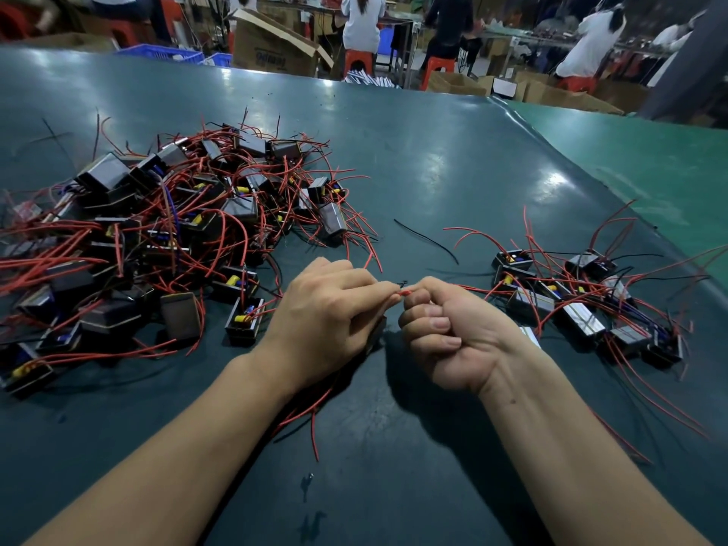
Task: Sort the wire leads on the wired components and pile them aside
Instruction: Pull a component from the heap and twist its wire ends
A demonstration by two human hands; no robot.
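My left hand point(327, 309) and right hand point(441, 329) meet at centre, both pinching a red lead point(403, 293) between curled fingers. The unsorted heap point(165, 230) lies at ten o'clock on the tabletop point(433, 159), the sorted pile point(583, 305) at three.

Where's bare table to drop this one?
Bare table lies between the big pile on the left and the small pile on the right, apart from one loose black wire. Near edge below the forearms is bare too. Both piles are crowded with leads.
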